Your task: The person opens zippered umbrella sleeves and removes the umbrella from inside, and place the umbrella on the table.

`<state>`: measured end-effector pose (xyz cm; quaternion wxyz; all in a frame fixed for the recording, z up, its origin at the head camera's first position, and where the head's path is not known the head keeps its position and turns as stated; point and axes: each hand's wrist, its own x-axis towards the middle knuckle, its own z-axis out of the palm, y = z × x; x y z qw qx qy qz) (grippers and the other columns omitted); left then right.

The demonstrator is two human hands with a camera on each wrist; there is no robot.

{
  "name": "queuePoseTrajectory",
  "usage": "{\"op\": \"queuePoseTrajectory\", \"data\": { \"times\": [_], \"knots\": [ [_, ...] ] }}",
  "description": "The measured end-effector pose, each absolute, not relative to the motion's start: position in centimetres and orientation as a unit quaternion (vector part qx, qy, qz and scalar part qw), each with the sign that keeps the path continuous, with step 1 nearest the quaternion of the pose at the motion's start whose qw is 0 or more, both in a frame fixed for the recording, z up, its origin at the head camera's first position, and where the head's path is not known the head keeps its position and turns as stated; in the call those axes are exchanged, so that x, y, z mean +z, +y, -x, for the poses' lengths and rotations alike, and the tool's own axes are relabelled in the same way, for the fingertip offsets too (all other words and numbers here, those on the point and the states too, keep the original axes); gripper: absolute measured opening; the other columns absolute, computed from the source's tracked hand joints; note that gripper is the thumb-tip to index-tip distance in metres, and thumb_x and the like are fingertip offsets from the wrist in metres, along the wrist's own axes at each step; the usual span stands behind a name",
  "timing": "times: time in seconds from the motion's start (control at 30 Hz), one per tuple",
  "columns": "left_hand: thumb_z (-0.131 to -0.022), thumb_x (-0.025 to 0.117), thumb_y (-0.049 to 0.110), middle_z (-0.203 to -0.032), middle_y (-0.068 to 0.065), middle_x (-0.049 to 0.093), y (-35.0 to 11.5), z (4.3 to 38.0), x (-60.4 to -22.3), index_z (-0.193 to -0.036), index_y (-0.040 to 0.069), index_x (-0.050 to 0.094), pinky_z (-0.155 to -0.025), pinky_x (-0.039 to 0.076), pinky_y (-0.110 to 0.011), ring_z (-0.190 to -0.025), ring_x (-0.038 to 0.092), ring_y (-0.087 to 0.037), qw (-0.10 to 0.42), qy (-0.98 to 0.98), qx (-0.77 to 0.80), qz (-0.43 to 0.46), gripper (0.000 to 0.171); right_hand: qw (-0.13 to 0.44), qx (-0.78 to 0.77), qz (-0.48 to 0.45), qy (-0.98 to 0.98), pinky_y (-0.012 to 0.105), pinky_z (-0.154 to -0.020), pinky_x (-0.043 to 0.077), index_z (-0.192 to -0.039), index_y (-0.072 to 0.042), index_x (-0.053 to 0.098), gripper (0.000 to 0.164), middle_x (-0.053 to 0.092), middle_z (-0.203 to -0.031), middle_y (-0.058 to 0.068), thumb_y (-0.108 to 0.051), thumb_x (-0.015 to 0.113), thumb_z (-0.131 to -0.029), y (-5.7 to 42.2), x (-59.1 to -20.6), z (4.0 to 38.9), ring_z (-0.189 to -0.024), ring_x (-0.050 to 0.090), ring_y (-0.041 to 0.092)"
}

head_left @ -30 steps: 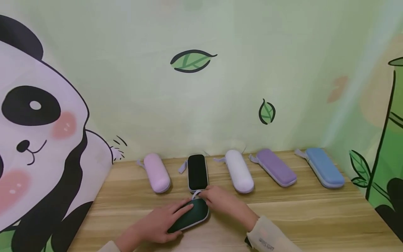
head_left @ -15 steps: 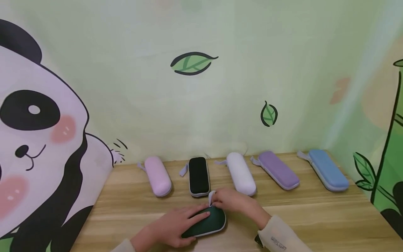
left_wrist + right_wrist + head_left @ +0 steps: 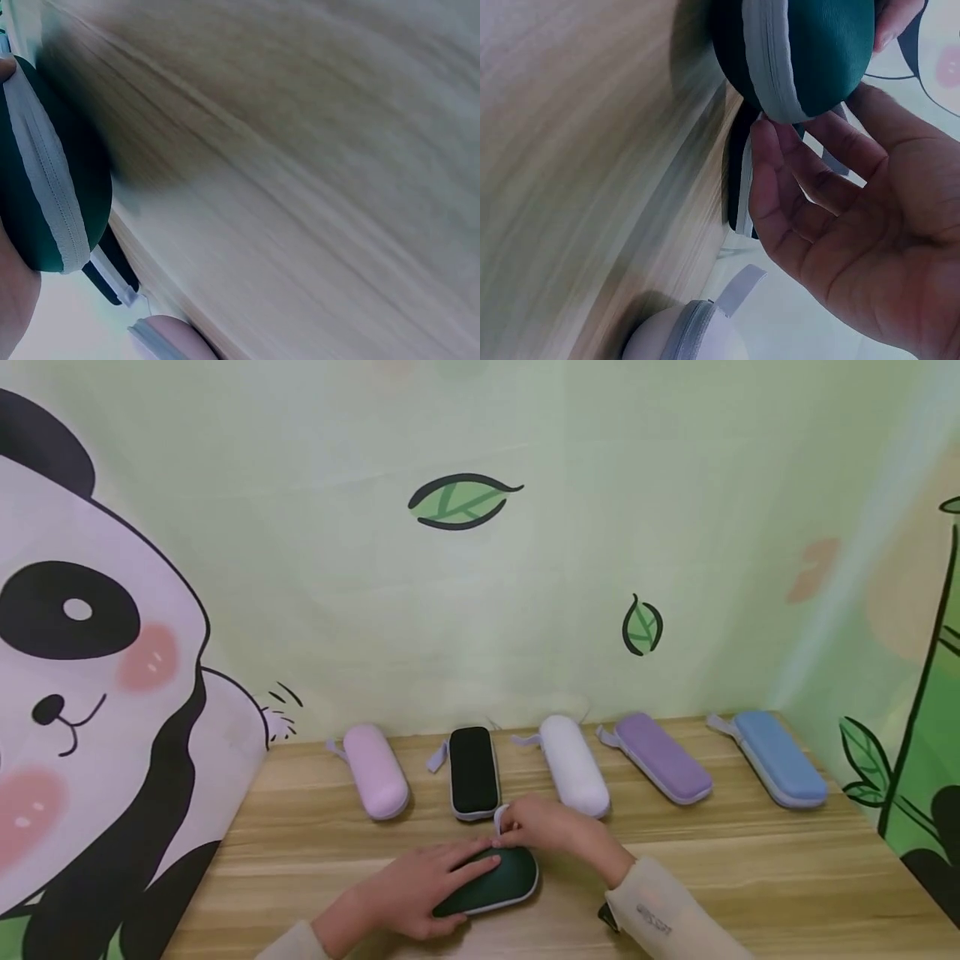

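At six o'clock on the bench [image 3: 750, 877], the left hand [image 3: 418, 888] clasps the green case [image 3: 501, 883] between thumb and fingers while, at its twelve o'clock, the right hand [image 3: 551, 825] seems to pinch its strap [image 3: 498, 818], likely working the zip [image 3: 771, 60], which calls for a steady pull next.

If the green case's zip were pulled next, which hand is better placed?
Probably the right hand: it appears to pinch the pale strap at the far edge of the green case. The left hand lies across the case, so it seems better suited to steadying.
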<state>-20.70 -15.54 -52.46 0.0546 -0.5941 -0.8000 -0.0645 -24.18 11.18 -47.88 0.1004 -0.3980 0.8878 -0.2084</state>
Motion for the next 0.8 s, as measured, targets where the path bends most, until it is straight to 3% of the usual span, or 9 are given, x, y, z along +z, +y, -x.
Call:
{"op": "queuePoseTrajectory", "data": {
  "times": [0.23, 0.37, 0.5, 0.8],
  "knots": [
    [-0.096, 0.063, 0.046, -0.165, -0.011, 0.028, -15.4, 20.3, -52.5, -0.164, 0.018, 0.019, -0.103, 0.049, -0.042, -0.139, 0.046, -0.023, 0.078, -0.802, -0.033, 0.591, 0.086, 0.111, -0.173, 0.393, 0.896, 0.022, -0.064, 0.042, -0.079, -0.014, 0.073, 0.020, 0.061, -0.073, -0.010, -0.023, 0.069, -0.097, 10.9, -47.0, 24.0, -0.066, 0.049, 0.003],
    [-0.097, 0.060, 0.051, -0.165, -0.011, 0.028, -15.7, 20.0, -52.2, -0.164, 0.019, 0.018, -0.102, 0.049, -0.043, -0.135, 0.050, -0.022, 0.091, -0.808, 0.001, 0.582, 0.085, 0.133, -0.157, 0.374, 0.905, 0.023, -0.067, 0.044, -0.083, -0.013, 0.073, 0.009, 0.061, -0.074, -0.009, -0.014, 0.071, -0.091, 10.6, -46.4, 23.9, -0.068, 0.050, 0.006],
    [-0.097, 0.060, 0.051, -0.165, -0.012, 0.030, -16.5, 19.7, -51.9, -0.164, 0.020, 0.020, -0.102, 0.049, -0.043, -0.137, 0.049, -0.023, 0.092, -0.805, 0.013, 0.586, 0.084, 0.143, -0.162, 0.384, 0.898, 0.021, -0.068, 0.044, -0.085, -0.011, 0.075, 0.007, 0.061, -0.073, -0.010, -0.006, 0.072, -0.086, 10.6, -46.2, 24.0, -0.069, 0.050, 0.003],
    [-0.099, 0.061, 0.048, -0.167, -0.009, 0.026, -17.0, 19.8, -52.0, -0.164, 0.022, 0.021, -0.107, 0.045, -0.044, -0.145, 0.040, -0.026, 0.110, -0.783, 0.017, 0.613, 0.081, 0.151, -0.155, 0.409, 0.887, 0.019, -0.070, 0.047, -0.090, -0.013, 0.077, 0.008, 0.068, -0.081, -0.008, -0.007, 0.073, -0.086, 10.9, -46.6, 24.1, -0.073, 0.055, 0.002]
  ]
}}
